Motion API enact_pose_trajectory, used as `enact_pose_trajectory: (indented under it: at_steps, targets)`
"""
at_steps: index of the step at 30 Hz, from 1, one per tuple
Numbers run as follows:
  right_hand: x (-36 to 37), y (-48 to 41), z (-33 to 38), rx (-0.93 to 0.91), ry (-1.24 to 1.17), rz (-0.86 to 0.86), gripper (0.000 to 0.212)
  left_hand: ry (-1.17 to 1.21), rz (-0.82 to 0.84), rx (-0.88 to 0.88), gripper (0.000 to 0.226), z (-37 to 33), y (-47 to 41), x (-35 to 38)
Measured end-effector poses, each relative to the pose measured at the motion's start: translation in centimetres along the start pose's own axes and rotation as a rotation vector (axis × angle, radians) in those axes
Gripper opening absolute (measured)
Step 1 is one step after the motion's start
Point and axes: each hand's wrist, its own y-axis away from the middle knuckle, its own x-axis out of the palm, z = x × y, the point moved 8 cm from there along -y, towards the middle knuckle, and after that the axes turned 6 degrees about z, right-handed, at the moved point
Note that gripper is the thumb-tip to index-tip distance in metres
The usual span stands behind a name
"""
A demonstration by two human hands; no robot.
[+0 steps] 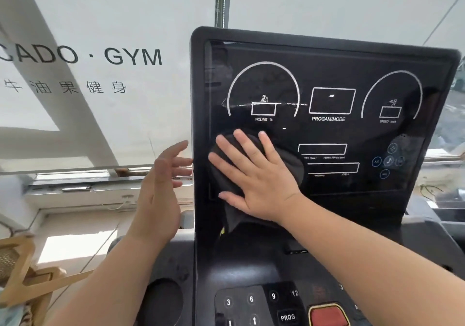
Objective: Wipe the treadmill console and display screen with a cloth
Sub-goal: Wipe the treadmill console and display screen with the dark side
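A dark cloth (226, 179) is pressed flat against the screen's (327, 134) lower left by the spread right hand (254, 174); the left hand (161, 187) is held open and empty. The keypad (251, 303) below seems not yet wiped.

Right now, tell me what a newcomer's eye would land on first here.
First, the right hand pressed flat on a dark cloth against the lower left of the black display screen, under the INCLINE dial. Next, the left hand, open and empty, beside the screen's left edge. Then the red stop button at the bottom, right of the PROG key.
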Motion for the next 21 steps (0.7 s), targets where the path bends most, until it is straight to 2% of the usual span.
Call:
enact_pose_trajectory:
  at_steps: [3, 6, 7, 11, 15, 16, 19, 21]
  targets:
    - [1.2, 2.6, 0.4, -0.11, 0.014, 0.002, 0.081, -0.115, 0.0, 0.09, 0.09, -1.9, -0.7, 0.6]
    - [0.8, 3.1, -2.1, -0.175, 0.008, -0.021, 0.086, -0.231, 0.014, 0.23, 0.072, -4.2, -1.3, 1.6]
    - [0.4, 2.8, -3.6, -0.141, 0.01, -0.038, 0.088, -0.228, 0.013, 0.24, 0.07, -4.3, -1.5, 1.7]
    - [-2.6, 0.0, -10.5, 0.15, -0.002, -0.115, 0.096, -0.172, 0.014, 0.181, 0.088, -3.1, -1.6, 1.5]
    - [-5.3, -4.4, -12.7, 0.352, -0.071, -0.087, 0.104, -0.083, 0.029, 0.131, 0.072, -2.9, -1.3, 1.7]
    - [-5.8, -5.5, -12.4, 0.387, -0.087, -0.081, 0.106, -0.037, 0.034, 0.1, 0.074, -2.6, -1.4, 1.7]
    - [-6.5, -7.8, -10.1, 0.407, -0.106, -0.061, 0.108, 0.054, 0.064, 0.045, 0.094, -2.1, -1.3, 1.8]
    - [-6.2, -8.2, -7.7, 0.329, -0.101, -0.052, 0.109, 0.106, 0.07, 0.036, 0.096, -2.0, -1.4, 1.7]
